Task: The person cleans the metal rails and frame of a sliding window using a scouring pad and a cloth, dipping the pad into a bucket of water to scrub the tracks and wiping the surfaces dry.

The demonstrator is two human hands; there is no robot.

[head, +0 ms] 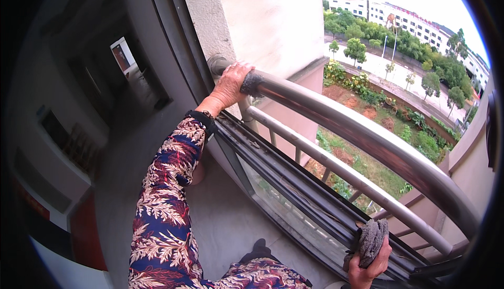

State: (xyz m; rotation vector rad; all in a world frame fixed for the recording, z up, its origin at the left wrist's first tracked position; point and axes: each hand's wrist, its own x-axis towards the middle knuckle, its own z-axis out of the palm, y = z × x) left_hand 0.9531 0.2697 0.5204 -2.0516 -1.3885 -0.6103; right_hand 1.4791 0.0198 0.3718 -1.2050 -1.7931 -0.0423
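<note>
My left hand [232,82] is wrapped over the far end of a shiny metal handrail [334,119], close to the wall. Fuzzy dark grey cloth [251,83] shows at its fingers, pressed around the rail; the rest of that cloth is hidden under the hand. At the lower right, my right hand [372,263] grips a folded, dirty grey cloth [372,241] above the dark metal window frame [291,178]. This second cloth is apart from the handrail. Below the handrail runs a thinner metal rail [338,171] on short posts.
A glass pane [291,202] sits under the window track, on the indoor side. Dirt lies along the track. To the left stretches a dim corridor with a grey floor [130,178]. Outside, far below, are a garden plot [366,147], trees, a road and white buildings [417,25].
</note>
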